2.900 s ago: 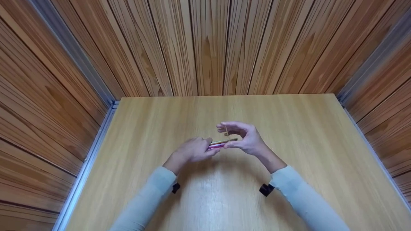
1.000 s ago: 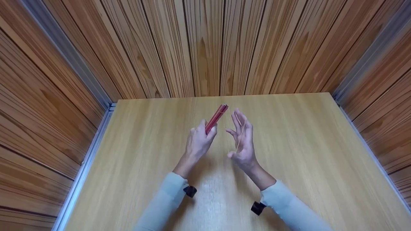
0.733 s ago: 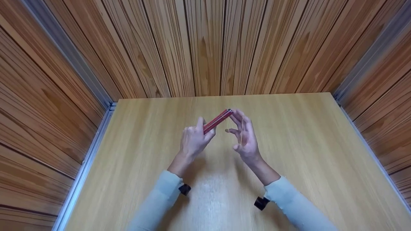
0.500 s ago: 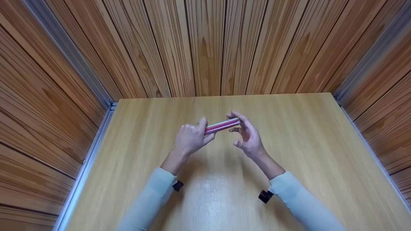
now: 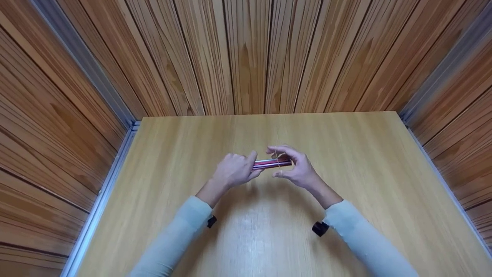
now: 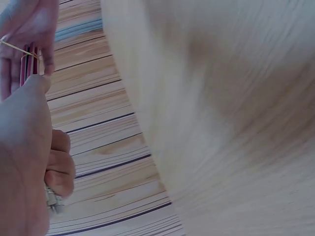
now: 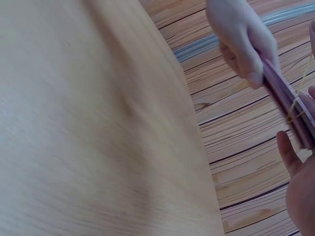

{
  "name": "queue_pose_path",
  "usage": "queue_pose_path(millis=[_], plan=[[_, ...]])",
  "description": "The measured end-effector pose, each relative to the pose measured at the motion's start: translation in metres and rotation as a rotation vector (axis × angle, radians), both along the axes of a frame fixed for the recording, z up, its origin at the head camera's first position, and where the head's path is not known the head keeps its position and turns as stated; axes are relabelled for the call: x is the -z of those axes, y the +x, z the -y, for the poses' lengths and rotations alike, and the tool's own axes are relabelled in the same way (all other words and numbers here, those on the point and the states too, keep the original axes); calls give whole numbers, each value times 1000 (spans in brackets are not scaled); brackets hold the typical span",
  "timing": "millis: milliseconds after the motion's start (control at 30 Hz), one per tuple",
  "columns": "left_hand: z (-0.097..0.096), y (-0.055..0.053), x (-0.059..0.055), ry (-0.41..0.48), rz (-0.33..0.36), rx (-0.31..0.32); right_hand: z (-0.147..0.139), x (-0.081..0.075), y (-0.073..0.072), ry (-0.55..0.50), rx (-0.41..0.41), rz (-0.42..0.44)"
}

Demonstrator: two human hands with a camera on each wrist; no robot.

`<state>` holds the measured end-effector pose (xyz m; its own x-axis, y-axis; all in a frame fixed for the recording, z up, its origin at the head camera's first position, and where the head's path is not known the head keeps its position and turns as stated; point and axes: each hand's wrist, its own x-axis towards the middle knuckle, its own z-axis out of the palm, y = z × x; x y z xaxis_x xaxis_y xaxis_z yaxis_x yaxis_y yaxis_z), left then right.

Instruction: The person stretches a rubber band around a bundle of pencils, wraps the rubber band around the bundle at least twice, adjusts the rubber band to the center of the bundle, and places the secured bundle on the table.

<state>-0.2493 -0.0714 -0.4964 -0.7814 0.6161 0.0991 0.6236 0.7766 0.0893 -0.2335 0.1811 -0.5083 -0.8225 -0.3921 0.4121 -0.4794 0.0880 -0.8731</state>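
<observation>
In the head view my left hand [image 5: 235, 169] grips one end of a bundle of several slim red, pink and purple sticks, which look like pencils [image 5: 265, 165]. Their other end points right, into the space between the thumb and fingers of my right hand [image 5: 298, 167]. A thin yellowish rubber band [image 5: 277, 157] is stretched across the spread right fingers and thumb. In the right wrist view the rubber band [image 7: 301, 88] runs to the pencils [image 7: 283, 96] and crosses them. Pale ends [image 6: 53, 200] poke out below my left fist in the left wrist view.
Both hands are above a light wooden table [image 5: 246, 246]. Wood-plank walls [image 5: 250, 57] rise at the back and sides, with a metal rail [image 5: 103, 192] along the left edge. Small black wrist cameras [image 5: 320, 228] hang under both sleeves.
The pencils have swung from pointing up and away to nearly level, pointing right. Their far end has moved in between the right thumb and fingers, which have curved around it with the band stretched.
</observation>
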Motion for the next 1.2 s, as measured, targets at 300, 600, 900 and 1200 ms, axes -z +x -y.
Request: queue_pose_path(millis=[300,600,900,1200], plan=[[-2,-7,19,19,200,-14,6,-13,-2,60,18,-48],[-3,-5,26,73,302,-61,13,-27,1,12,-19,-107],[5,-19,9,204,377,-292,18,-18,7,-64,-124,-300],[8,-26,0,293,363,-389,26,-12,8,-125,-185,-393]])
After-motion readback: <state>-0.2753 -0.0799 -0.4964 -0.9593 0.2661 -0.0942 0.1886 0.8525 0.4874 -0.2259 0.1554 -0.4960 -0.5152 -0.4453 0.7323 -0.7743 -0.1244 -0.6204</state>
